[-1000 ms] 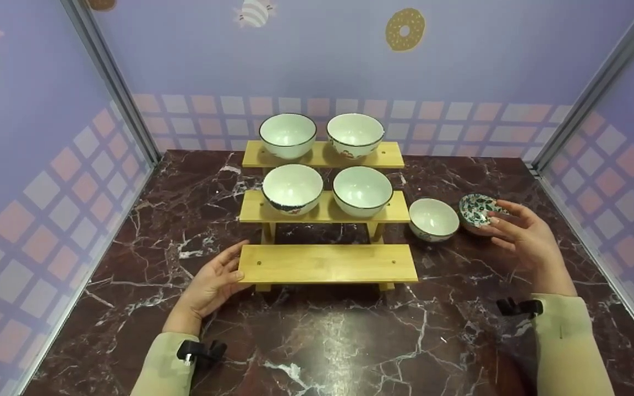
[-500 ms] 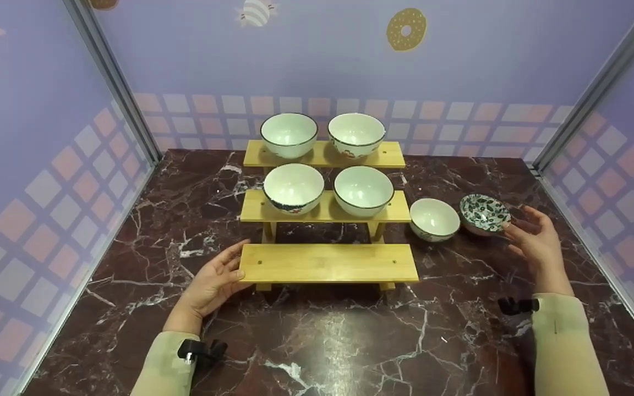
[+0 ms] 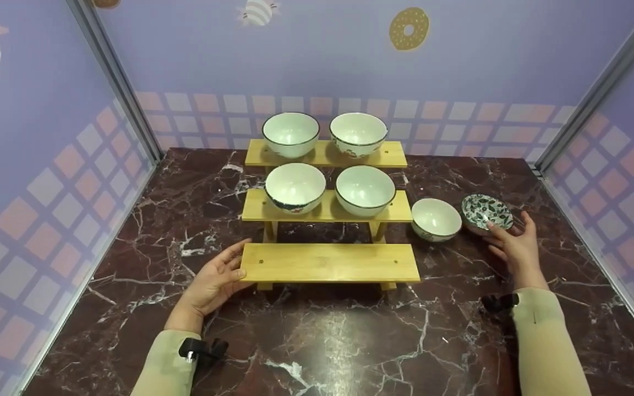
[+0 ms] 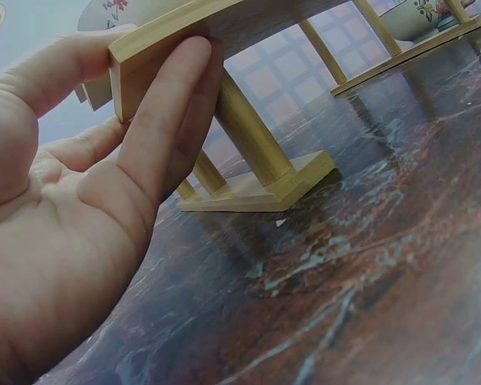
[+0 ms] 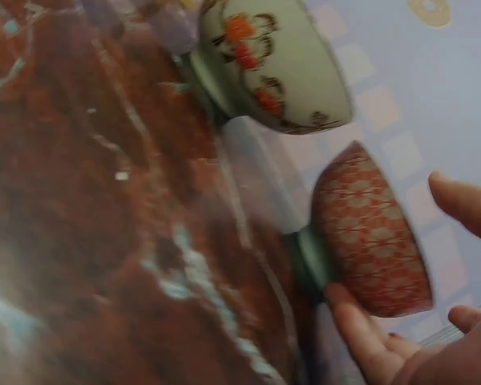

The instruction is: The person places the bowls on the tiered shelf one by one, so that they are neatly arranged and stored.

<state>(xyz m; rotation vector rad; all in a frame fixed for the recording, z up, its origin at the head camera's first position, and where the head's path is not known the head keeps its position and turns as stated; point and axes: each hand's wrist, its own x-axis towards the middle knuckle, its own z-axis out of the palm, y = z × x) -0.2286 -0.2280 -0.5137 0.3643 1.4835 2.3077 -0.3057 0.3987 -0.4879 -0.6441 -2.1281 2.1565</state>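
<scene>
In the head view, my left hand (image 3: 215,280) grips the left end of a three-tier wooden stand (image 3: 331,263) at its lowest step. The left wrist view has its fingers (image 4: 172,112) under the board. My right hand (image 3: 518,247) is at a small bowl (image 3: 485,212), dark leaf-patterned inside and red-patterned outside. In the right wrist view, a fingertip is at the foot of this patterned bowl (image 5: 373,233), and the thumb (image 5: 461,200) is apart from the rim. Left of it stands a white bowl (image 3: 435,219), with orange and red flowers outside.
Two bowls, a left one (image 3: 296,188) and a right one (image 3: 365,190), stand on the middle step. The top step bears another pair, left (image 3: 290,135) and right (image 3: 358,135). Purple panels (image 3: 317,49) enclose the dark marble table (image 3: 339,341) at back and sides.
My right hand draws back from over the patterned bowl, then moves left to its near side, low by the foot. The left hand stays on the stand.
</scene>
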